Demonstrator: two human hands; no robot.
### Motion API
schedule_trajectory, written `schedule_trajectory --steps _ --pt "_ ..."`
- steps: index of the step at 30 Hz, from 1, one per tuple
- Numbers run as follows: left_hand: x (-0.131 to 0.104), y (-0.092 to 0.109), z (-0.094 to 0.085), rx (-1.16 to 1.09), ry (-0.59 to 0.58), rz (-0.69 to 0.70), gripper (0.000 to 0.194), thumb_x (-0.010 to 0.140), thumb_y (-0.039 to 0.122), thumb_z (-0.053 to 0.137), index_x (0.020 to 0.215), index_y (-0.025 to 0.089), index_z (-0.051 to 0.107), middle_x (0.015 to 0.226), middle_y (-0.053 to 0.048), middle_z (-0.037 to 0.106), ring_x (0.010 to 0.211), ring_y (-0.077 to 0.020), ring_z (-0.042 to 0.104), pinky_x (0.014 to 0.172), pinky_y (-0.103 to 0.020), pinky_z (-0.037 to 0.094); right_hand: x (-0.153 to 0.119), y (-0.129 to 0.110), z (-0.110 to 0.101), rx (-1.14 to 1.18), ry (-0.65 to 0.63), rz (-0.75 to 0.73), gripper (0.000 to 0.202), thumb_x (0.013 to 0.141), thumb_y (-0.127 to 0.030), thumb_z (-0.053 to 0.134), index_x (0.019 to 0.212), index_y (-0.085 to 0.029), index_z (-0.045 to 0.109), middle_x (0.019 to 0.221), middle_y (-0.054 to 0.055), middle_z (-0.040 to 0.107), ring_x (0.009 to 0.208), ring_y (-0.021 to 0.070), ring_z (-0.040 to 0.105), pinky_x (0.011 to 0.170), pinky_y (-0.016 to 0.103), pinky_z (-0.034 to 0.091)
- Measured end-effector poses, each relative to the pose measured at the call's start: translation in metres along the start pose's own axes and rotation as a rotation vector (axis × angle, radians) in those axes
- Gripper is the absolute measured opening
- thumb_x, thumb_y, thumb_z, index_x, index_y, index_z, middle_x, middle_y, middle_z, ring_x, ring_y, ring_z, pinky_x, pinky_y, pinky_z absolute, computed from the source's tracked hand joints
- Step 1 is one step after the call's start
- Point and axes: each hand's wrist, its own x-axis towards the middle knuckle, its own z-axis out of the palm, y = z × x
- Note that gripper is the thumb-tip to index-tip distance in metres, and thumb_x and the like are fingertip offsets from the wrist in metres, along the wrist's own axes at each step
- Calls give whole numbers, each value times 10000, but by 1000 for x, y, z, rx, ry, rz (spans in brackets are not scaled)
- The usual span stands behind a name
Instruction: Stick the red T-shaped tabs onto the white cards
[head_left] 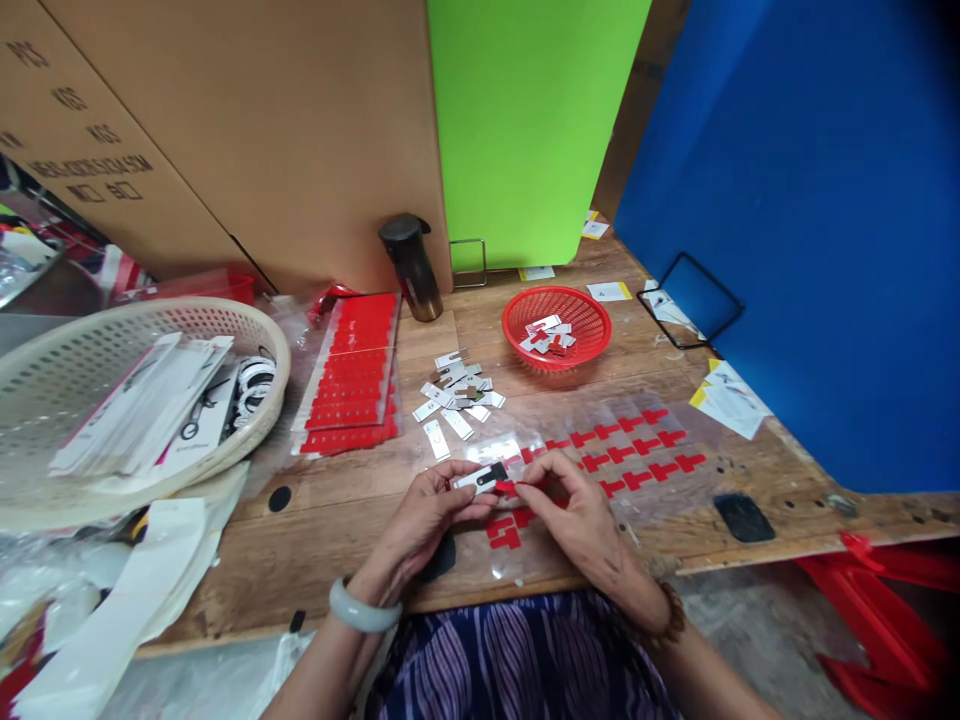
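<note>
Between the thumb and fingers of my left hand is a small flat white-and-black clip, held level above the table. My right hand pinches a small red sticker at the clip's dark end; whether it touches the clip I cannot tell. Under and beyond both hands lies a clear sheet carrying rows of red T-shaped stickers. A loose pile of similar white clips lies just beyond my left hand. Past the sheet, a red basket holds several clips, some with red on them.
Stacked red sticker sheets lie left of the pile, near a dark tumbler. A large cream basket with printed cards fills the left. Green and blue boards stand behind; a black wire stand juts out right.
</note>
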Motion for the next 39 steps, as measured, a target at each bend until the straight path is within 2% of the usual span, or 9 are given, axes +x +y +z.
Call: schedule_trajectory --steps 5,13,21,35,39 --pt "-13 4 4 12 -36 -46 254 756 -2 593 996 81 567 728 -120 730 666 -162 715 667 -213 573 2 -4 1 -101 -42 -35 101 787 -168 560 712 -202 502 704 -19 554 685 138 527 653 255 404" --pt "-13 3 6 74 -50 -49 279 732 54 648 1000 75 576 761 -127 738 627 -149 706 621 -195 564 -2 -7 3 -85 -155 -30 122 804 -104 507 737 -204 485 711 -33 528 663 117 508 608 225 383" --pt "-14 5 10 95 -46 -43 336 666 91 710 975 85 579 698 -105 735 607 -150 703 612 -190 555 -1 -10 1 -99 -172 12 122 797 -101 509 732 -201 484 709 -34 533 657 117 499 591 228 362" --pt "-14 7 12 93 -33 -51 350 634 102 749 948 88 597 740 -99 737 616 -156 704 612 -204 559 -2 -5 3 -99 -171 3 111 811 -122 509 737 -204 494 706 -34 539 663 120 502 596 235 358" --pt "-14 5 12 107 -13 -56 351 650 159 765 952 90 599 773 -103 737 613 -151 702 604 -198 553 -2 -3 5 -82 -153 -26 113 810 -129 509 727 -205 494 695 -32 531 660 124 500 598 238 362"
